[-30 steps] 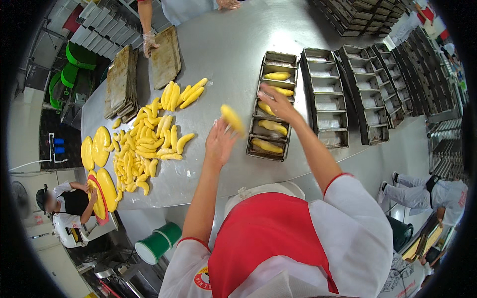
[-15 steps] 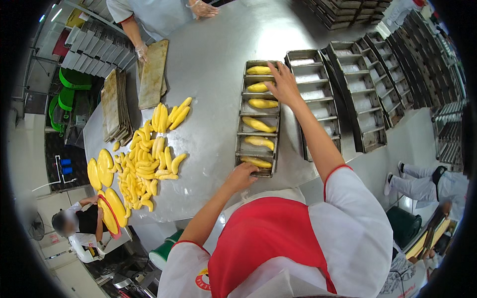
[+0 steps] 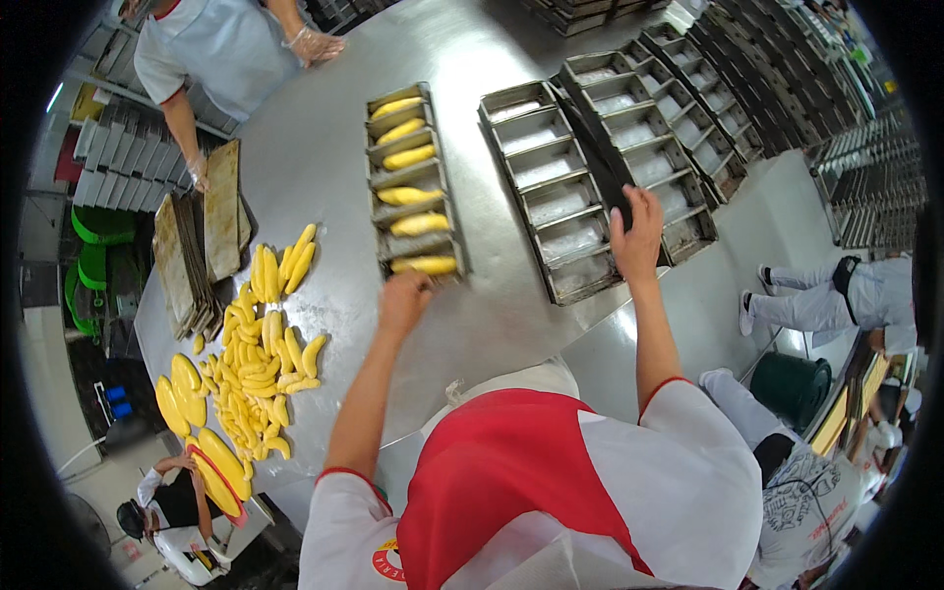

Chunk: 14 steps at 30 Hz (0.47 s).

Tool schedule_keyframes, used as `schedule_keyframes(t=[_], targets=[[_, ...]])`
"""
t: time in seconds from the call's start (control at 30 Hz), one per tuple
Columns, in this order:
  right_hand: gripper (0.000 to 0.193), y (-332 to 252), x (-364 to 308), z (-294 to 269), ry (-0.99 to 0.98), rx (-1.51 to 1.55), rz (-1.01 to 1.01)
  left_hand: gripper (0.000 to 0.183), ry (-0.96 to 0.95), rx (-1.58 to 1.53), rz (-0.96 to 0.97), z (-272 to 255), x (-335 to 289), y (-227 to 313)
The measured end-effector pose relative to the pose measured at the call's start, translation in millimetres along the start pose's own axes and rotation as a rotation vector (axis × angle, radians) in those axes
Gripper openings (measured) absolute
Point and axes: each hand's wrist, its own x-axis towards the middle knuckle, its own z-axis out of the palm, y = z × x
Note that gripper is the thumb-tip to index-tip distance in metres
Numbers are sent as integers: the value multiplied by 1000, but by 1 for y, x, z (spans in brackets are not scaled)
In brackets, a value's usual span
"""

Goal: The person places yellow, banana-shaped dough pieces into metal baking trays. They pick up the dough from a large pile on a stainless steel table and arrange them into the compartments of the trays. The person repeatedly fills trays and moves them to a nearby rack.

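My left hand (image 3: 405, 303) is closed at the near end of a strapped loaf pan (image 3: 442, 202), fingers curled at its rim. Each of that pan's several compartments holds one yellow shaped dough piece (image 3: 411, 196). My right hand (image 3: 639, 234), thumb apart from the fingers, is at the right side of an empty strapped loaf pan (image 3: 559, 212), by the dark gap between it and the neighbouring pan (image 3: 629, 123). Nothing shows inside the right hand, and whether it touches the pan's rim I cannot tell.
Curved yellow dough pieces (image 3: 258, 369) lie heaped at the left, beside large flat dough slabs (image 3: 218, 466). Across the steel table (image 3: 364, 128), a co-worker's gloved hand (image 3: 200, 173) touches upright metal sheets (image 3: 224, 211). More pans (image 3: 752, 74) stand stacked at the far right. A green bin (image 3: 790, 385) is beyond.
The filled pan has slid left, with my left hand at its near end. My right hand has left its far dough pieces and moved right and nearer, to the empty pan's side.
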Motion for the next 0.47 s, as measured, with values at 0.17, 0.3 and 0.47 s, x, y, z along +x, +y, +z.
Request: schedule_keyframes(t=[0.17, 0.3, 0.47], targets=[[48, 48, 28, -10, -211, -232, 194, 22, 327, 103, 35, -61, 62, -17], [47, 73, 26, 5, -457, -251, 260, 29, 342, -80, 59, -76, 38, 8], [49, 39, 45, -3, -664, -94, 60, 27, 103, -512, -253, -28, -35, -2]])
